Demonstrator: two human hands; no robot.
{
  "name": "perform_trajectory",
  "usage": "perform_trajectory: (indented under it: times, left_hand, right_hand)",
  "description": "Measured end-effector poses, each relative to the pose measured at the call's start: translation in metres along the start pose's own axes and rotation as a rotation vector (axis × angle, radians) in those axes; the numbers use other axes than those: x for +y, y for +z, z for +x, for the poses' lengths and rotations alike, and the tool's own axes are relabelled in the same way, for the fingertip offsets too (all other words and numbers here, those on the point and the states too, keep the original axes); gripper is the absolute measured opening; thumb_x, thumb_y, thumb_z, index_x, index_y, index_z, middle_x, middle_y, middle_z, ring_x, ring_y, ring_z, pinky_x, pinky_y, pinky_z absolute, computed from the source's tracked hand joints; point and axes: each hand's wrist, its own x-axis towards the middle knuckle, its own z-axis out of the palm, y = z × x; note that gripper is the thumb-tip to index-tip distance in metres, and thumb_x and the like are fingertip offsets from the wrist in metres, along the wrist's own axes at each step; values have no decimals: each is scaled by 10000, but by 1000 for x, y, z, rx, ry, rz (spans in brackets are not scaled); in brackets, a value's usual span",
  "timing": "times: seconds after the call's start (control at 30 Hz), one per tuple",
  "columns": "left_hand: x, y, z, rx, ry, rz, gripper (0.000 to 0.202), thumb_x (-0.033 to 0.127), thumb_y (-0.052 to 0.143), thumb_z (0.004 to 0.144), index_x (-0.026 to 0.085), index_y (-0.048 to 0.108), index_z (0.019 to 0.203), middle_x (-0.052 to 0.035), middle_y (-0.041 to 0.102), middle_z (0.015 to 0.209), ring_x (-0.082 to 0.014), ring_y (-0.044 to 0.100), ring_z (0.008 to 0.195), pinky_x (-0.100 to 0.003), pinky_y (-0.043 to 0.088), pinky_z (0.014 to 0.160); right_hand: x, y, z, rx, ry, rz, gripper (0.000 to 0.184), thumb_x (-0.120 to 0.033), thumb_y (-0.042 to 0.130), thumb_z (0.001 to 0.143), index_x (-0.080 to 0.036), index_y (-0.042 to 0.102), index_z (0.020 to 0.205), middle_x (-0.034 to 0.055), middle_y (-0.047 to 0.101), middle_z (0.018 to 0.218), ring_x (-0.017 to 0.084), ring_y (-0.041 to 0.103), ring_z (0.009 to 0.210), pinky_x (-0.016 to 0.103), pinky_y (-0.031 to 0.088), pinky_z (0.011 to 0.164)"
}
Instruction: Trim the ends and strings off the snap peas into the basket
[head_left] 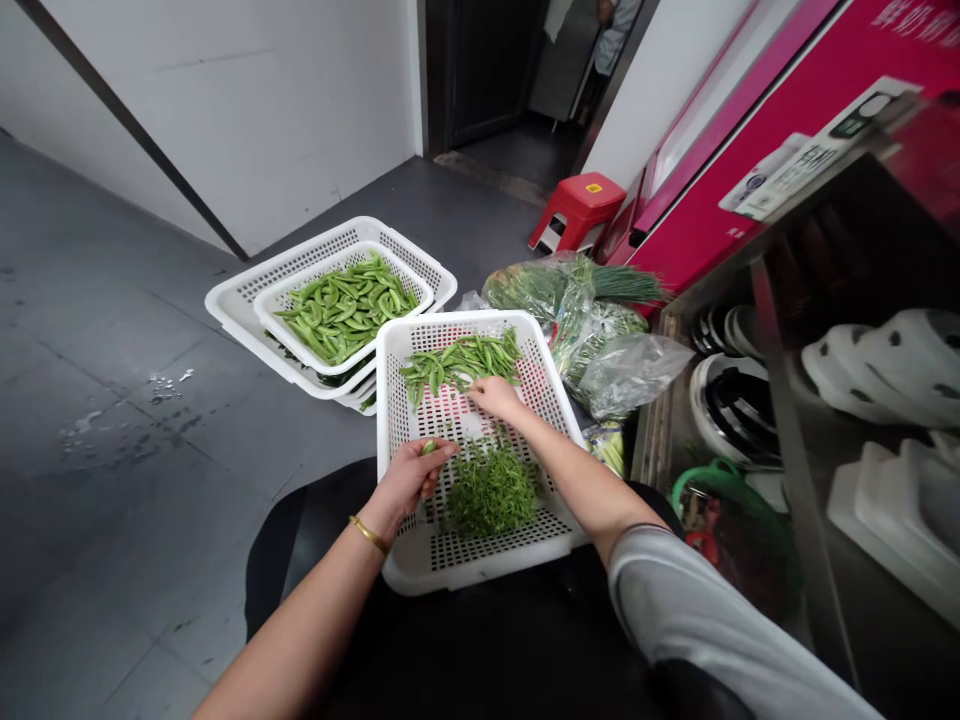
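A white perforated basket rests on my lap. At its far end lies a loose pile of green pea pods, and at the near end a heap of fine green trimmings. My left hand, above the basket's left side, is closed on a pea pod that shows between thumb and fingers. Fingers pinched together, my right hand is at the near edge of the pod pile. Whatever its fingertips hold is too small to make out.
Stacked white baskets stand ahead on the left, the top one full of pea pods. Bagged greens lie ahead on the right, near a red stool. A metal shelf with dishes is at right. Another person stands beyond the doorway.
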Motion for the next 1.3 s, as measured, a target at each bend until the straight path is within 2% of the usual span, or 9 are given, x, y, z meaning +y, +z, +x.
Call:
perform_trajectory:
  times: [0.13,0.3,0.37,0.57,0.83,1.0,1.13,1.23,1.3]
  left_hand:
    - [-11,9,4,70,17,105,315,393,721,650,112,627,756,-17,617,589,-33,331,304,-191,223,302]
    - [-15,16,-6,20,136,-53,290,375,737,646,117,626,720,76,385,377,-37,298,317,-177,238,342]
    - [-12,16,-14,-62,149,-44,282,343,755,637,110,622,724,54,456,432,-21,302,335,-165,230,351]
    - [-6,16,-30,-308,73,108,351,386,746,643,102,631,815,18,547,481,-22,332,316,-155,206,329]
    - [-20,25,-20,-219,22,-151,315,381,746,640,112,596,706,17,542,484,-10,313,313,-134,210,314]
    - [-15,20,-13,27,187,-157,301,336,757,635,122,552,682,-23,622,580,-41,436,385,-141,280,344]
    - [-10,13,-14,144,368,2,284,330,727,672,153,506,660,16,570,467,-59,422,355,-165,299,369]
    - [-10,15,-16,127,412,161,261,352,696,705,156,524,692,7,585,481,-65,419,352,-173,293,376]
    - [-11,17,-18,117,431,265,251,360,685,715,156,539,704,7,582,478,-68,420,358,-174,299,381]
  right_hand:
    - [8,9,-71,-48,12,234,308,-351,408,883,-146,636,858,-6,619,595,97,579,494,191,437,477]
    - [-9,24,-149,-221,-26,756,290,-429,547,800,-153,631,782,-48,528,503,79,504,392,181,390,393]
    - [-12,14,-163,-284,-132,740,287,-433,567,795,-156,643,786,-40,549,534,84,533,430,188,412,435]
    - [-21,-23,-163,76,-385,495,149,-294,601,808,-160,640,858,-11,610,675,93,563,599,203,425,585]
    - [-42,-4,-164,297,-489,-216,258,-268,392,925,-146,597,829,78,572,834,150,529,738,251,390,675]
    - [-11,-30,-164,384,-461,-120,263,-287,389,929,-153,583,811,70,580,821,155,540,780,248,399,711]
    - [9,-54,-167,307,-330,-2,206,-327,482,883,-149,586,894,58,600,849,143,551,745,253,416,718]
    - [-4,-44,-165,122,-369,-46,360,-397,503,872,-171,520,1152,79,590,1055,138,570,776,260,419,725]
    - [-18,-32,-161,18,-421,-160,286,-360,445,911,-171,559,1094,80,609,1010,150,571,795,265,404,728]
